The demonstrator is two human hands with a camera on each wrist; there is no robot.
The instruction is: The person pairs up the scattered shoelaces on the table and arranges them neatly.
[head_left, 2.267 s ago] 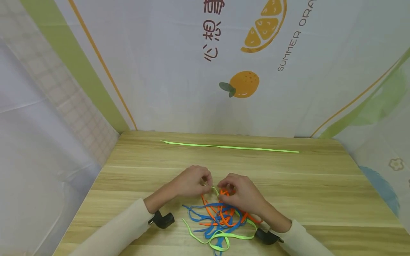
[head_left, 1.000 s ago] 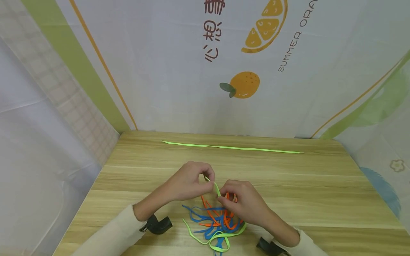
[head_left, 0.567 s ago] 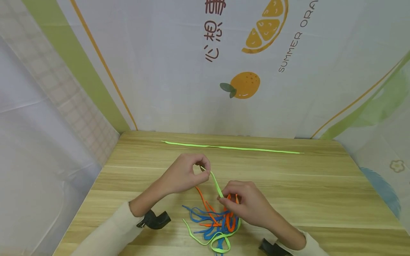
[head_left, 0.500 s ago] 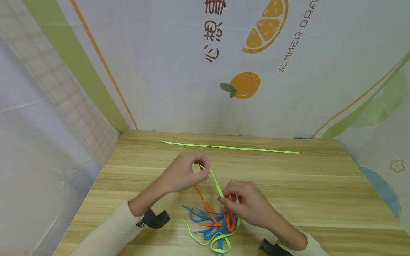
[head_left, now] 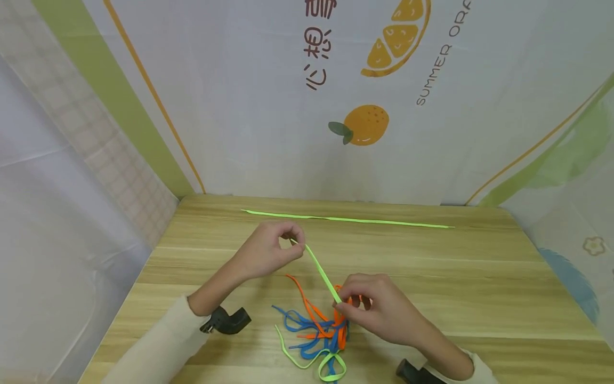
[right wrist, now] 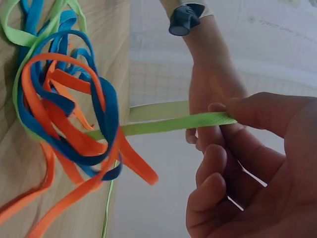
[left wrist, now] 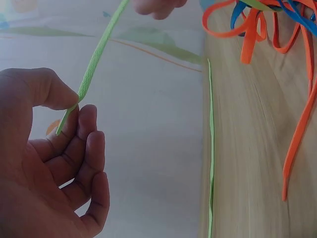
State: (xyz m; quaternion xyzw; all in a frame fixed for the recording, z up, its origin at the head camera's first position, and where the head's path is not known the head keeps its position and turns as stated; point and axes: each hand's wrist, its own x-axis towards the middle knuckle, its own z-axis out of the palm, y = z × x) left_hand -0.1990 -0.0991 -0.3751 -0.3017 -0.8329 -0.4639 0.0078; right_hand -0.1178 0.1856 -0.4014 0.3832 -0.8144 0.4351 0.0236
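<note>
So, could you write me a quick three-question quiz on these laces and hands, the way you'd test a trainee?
1. Multiple choice: what colour is the pinched lace running between the left hand and the right hand? a) blue b) green c) orange

2. True or false: a green lace lies stretched out near the far edge of the table.

3. Fill in: besides green, the tangled pile shows ____ and ____ laces.

Key: 1. b; 2. true; 3. blue, orange.
</note>
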